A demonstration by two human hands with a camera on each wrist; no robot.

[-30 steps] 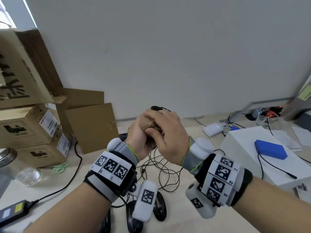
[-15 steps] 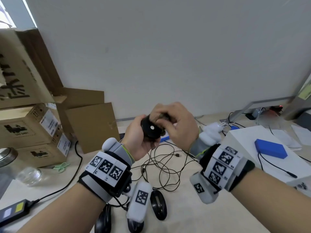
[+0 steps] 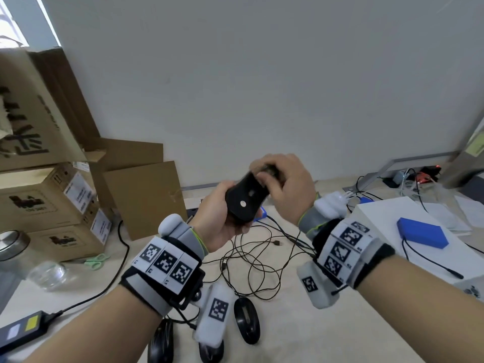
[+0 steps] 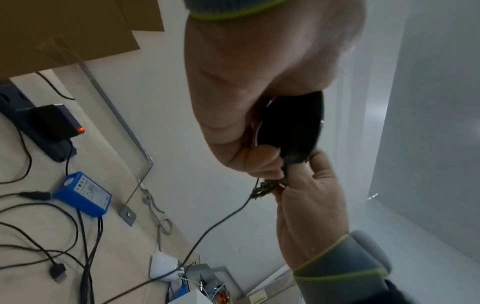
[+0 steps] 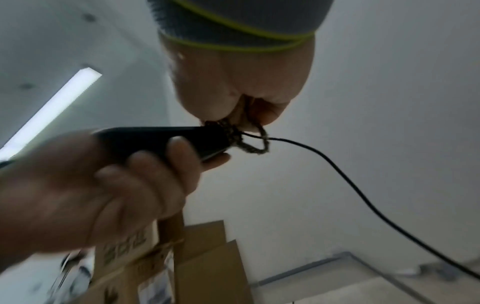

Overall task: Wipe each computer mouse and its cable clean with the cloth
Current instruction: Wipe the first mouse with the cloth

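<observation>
My left hand (image 3: 222, 218) grips a black mouse (image 3: 245, 199) above the desk, its flat underside with a white dot turned toward me. My right hand (image 3: 285, 182) pinches a dark brownish cloth (image 5: 235, 133) against the mouse's front end, where the cable (image 5: 363, 197) leaves it. In the left wrist view the mouse (image 4: 291, 127) sits in my palm with the cloth (image 4: 265, 188) bunched just below it. The cable (image 4: 207, 230) hangs down to the desk. Three more black mice (image 3: 246, 320) lie near my wrists, partly hidden by the wrist cameras.
Tangled black cables (image 3: 251, 260) cover the desk under my hands. Cardboard boxes (image 3: 52, 203) are stacked at the left, with green scissors (image 3: 97, 260) and a glass jar (image 3: 47, 273) beside them. A white box (image 3: 392, 231) carrying a blue block (image 3: 421, 235) stands at the right.
The mouse has been turned so that its underside faces me. My right hand, which covered the mouse with the cloth, has slid to its front end; both hands shifted right.
</observation>
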